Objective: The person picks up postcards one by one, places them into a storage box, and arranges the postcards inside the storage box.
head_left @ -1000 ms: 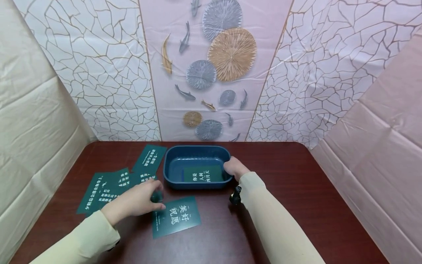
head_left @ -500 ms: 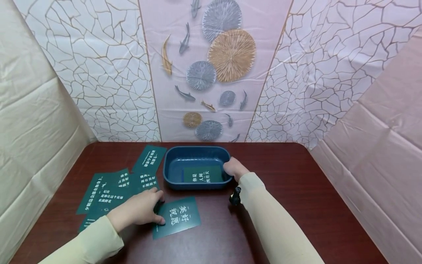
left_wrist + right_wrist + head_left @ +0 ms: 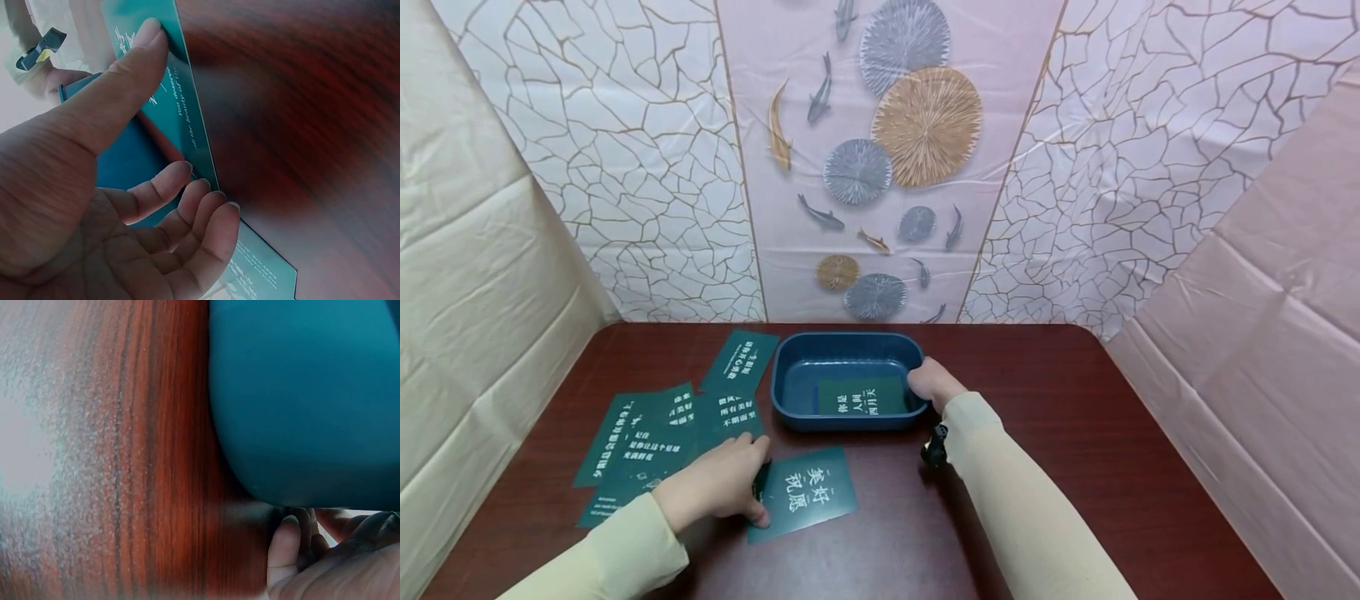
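Observation:
Near the front of the table lies a dark green card [image 3: 808,492] with white writing. My left hand [image 3: 718,479] is at its left side, thumb over the card's face. In the left wrist view, the thumb [image 3: 147,47] overlaps the card, while loosely bent fingers [image 3: 215,240] sit by its edge, with a gap from the thumb. A blue rectangular tray [image 3: 842,422] holds another green card [image 3: 880,396] lying inside. My right hand [image 3: 936,383] grips the tray's right end; its fingers [image 3: 284,547] show against that end in the right wrist view.
Several overlapping green cards [image 3: 655,454] are spread on the left of the table. One more card [image 3: 741,362] lies beside the tray's left end. The dark red wooden table [image 3: 1075,467] meets patterned cloth [image 3: 865,233] at the back.
My left hand has come down and slightly nearer the front, its thumb now over the left part of the front card. The right hand and the tray stay where they were.

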